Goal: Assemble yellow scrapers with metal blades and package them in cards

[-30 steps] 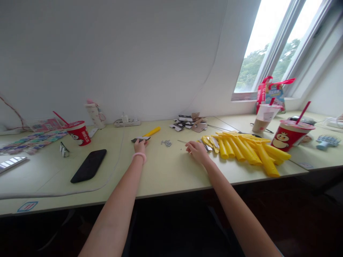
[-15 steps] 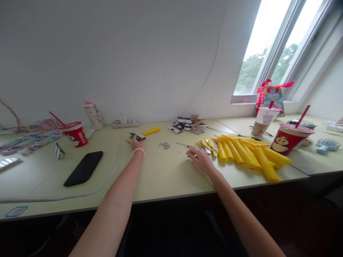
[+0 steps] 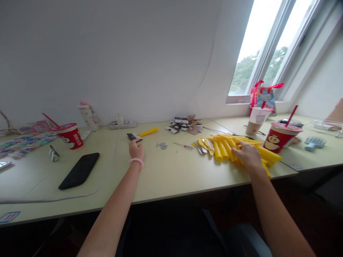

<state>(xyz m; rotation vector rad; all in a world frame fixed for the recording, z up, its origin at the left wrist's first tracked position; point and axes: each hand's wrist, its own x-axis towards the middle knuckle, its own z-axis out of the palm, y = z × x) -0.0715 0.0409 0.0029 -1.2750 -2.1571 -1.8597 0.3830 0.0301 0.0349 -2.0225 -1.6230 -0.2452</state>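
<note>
My left hand (image 3: pixel 136 150), with a pink coil band at the wrist, has its fingers bent together at the near edge of the scraper (image 3: pixel 148 132). This scraper has a yellow handle and a dark flat head, and lies on the table. My right hand (image 3: pixel 249 154) reaches over the pile of yellow plastic handles (image 3: pixel 223 149), its fingers curled on one of them. Its grip is partly hidden. Left of that pile lie yellow pieces with metal blades (image 3: pixel 205 144). A screwdriver (image 3: pixel 183 145) rests between the hands, beside a small heap of screws (image 3: pixel 162 145).
Black and brown card pieces (image 3: pixel 184 125) lie by the wall, right of a power strip (image 3: pixel 122 124). A black phone (image 3: pixel 79 170), glasses (image 3: pixel 54 154) and a red cup (image 3: pixel 71 136) stand left. Another red cup (image 3: pixel 280 137) and a pale cup (image 3: pixel 257 120) stand right.
My right hand has left the screwdriver and moved right onto the yellow handles. My left hand has drawn back slightly towards me along the scraper's head. The view has shifted a little.
</note>
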